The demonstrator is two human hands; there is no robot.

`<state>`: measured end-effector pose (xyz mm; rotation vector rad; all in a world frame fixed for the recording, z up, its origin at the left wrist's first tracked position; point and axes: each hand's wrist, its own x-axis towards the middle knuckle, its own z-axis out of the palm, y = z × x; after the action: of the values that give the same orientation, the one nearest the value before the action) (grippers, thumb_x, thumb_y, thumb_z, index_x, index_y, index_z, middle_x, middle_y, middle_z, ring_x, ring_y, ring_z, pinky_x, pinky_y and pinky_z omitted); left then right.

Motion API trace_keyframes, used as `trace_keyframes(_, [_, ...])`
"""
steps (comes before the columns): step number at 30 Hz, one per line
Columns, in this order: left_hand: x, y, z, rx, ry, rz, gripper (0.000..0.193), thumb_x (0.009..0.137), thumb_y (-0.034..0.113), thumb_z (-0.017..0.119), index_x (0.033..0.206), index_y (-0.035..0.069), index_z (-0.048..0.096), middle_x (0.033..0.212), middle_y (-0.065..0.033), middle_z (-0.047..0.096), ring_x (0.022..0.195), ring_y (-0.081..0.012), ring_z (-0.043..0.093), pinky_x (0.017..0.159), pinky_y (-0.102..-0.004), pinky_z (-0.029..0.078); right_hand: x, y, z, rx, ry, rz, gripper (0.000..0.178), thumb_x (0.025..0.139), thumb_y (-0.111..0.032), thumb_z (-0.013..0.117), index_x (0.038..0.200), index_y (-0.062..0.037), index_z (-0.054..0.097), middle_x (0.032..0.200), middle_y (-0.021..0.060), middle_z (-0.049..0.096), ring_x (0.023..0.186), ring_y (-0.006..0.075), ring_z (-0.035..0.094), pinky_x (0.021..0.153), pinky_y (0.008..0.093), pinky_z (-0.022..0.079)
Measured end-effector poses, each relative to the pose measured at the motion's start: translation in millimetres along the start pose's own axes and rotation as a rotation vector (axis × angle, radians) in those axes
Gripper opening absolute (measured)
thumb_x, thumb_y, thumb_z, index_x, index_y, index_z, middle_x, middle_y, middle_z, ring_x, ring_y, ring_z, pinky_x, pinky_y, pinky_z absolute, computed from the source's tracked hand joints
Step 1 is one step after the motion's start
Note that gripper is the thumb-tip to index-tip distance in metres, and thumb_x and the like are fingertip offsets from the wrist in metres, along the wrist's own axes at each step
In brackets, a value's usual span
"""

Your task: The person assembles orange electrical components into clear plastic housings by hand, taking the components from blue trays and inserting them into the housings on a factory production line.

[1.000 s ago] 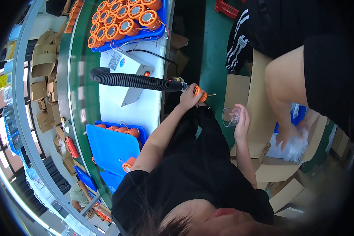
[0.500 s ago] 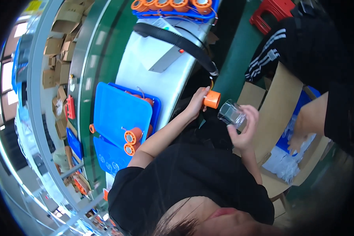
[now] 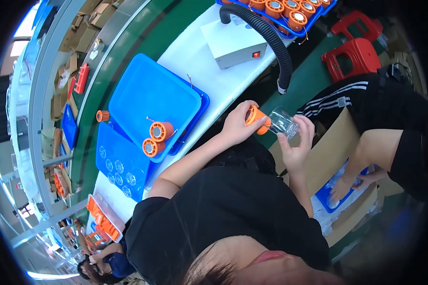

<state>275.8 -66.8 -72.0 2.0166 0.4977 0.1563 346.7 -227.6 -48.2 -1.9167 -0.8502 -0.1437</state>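
Observation:
My left hand (image 3: 238,125) is closed around an orange cylindrical housing (image 3: 259,124) with a dark, round inner face. The fingers of my right hand (image 3: 298,139) grip a clear plastic cup (image 3: 281,119) near its base. The cup's rim is right up against the orange housing; whether it overlaps the edge I cannot tell. Left of my forearm, two orange housings (image 3: 160,131) with metal centres and short wires rest on a blue tray (image 3: 150,95). Several clear cups (image 3: 119,166) stand in the lower blue tray (image 3: 110,147).
A white box (image 3: 238,47) with a red switch stands on the bench beside a black flexible hose (image 3: 276,42). A full tray of orange housings (image 3: 297,20) lies beyond. At right, a co-worker's hands (image 3: 345,187) reach into a cardboard box (image 3: 328,156). Red stools (image 3: 352,59) stand behind.
My right hand has brought the clear cup up against the orange housing, which has tilted in my left hand. The whole view has shifted, and the co-worker's second hand now shows.

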Motion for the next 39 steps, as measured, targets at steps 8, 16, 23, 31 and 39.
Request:
trace_keyframes(8, [-31,5,-7,-0.195,0.121,0.095,0.036,0.073,0.019,0.06,0.101,0.003,0.045,0.082,-0.0079,0.049,0.074,-0.0145,0.05,0.069,-0.0256,0.041,-12,2,3,0.583,-0.252,0.548,0.033,0.081,-0.017,0.056,0.107,0.0006,0.045,0.092,0.0066,0.049,0.081,0.01,0.051,0.066,0.0204,0.043])
trace_keyframes(16, [-47,1,-2,-0.445,0.133,0.121,0.037,0.073,0.017,0.06,0.103,0.003,0.043,0.085,-0.0076,0.048,0.076,-0.0138,0.05,0.069,-0.0254,0.041,-6,4,-6,0.88,-0.497,0.768,0.032,0.089,-0.023,0.042,0.111,0.0003,0.044,0.095,0.0084,0.052,0.082,0.0101,0.052,0.065,0.019,0.043])
trace_keyframes(23, [-49,8,-9,-0.499,0.128,0.156,0.034,0.075,0.015,0.058,0.103,0.004,0.042,0.085,-0.0072,0.049,0.077,-0.0126,0.049,0.071,-0.0251,0.04,0,4,-7,0.716,-0.542,0.485,0.036,0.087,-0.019,0.045,0.116,0.0004,0.04,0.104,0.0123,0.049,0.091,0.0151,0.052,0.073,0.0246,0.044])
trace_keyframes(31, [-45,11,-17,-0.366,0.105,0.08,0.027,0.084,0.023,0.044,0.103,0.004,0.041,0.086,-0.0098,0.051,0.079,-0.0157,0.052,0.07,-0.0255,0.041,-2,-13,-4,0.692,-0.672,0.356,0.049,0.08,-0.011,0.049,0.125,-0.0001,0.032,0.118,0.0149,0.04,0.099,0.0204,0.05,0.079,0.0302,0.044])
trace_keyframes(39, [-45,1,-28,-0.43,-0.042,0.007,0.056,0.088,0.047,0.015,0.109,0.002,0.041,0.092,-0.0093,0.051,0.086,-0.0157,0.049,0.078,-0.0268,0.038,6,-11,9,1.151,-0.644,0.575,0.05,0.077,-0.008,0.052,0.122,0.0008,0.034,0.119,0.0159,0.039,0.098,0.0217,0.052,0.077,0.0305,0.045])
